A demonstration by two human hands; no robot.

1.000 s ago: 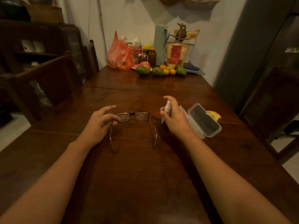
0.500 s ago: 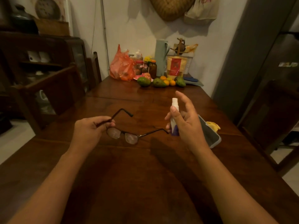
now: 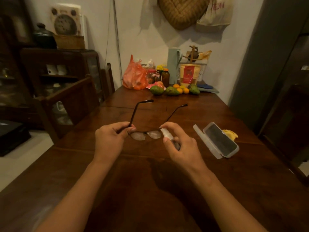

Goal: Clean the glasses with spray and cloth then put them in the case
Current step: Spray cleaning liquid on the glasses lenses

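L hand (image 3: 108, 139) pinches glasses (image 3: 147, 133); R hand (image 3: 180, 144) grips spray bottle (image 3: 167, 134) beside.

Left hand (image 3: 108, 141), right hand (image 3: 182, 148) — bare; forearms likewise, seemingly.

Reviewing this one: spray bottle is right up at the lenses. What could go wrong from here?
1. The left hand pinches the thin dark-framed glasses at one corner only; they may twist or slip.
2. The small white spray bottle in the right hand points close at one lens, so the other may stay dry.
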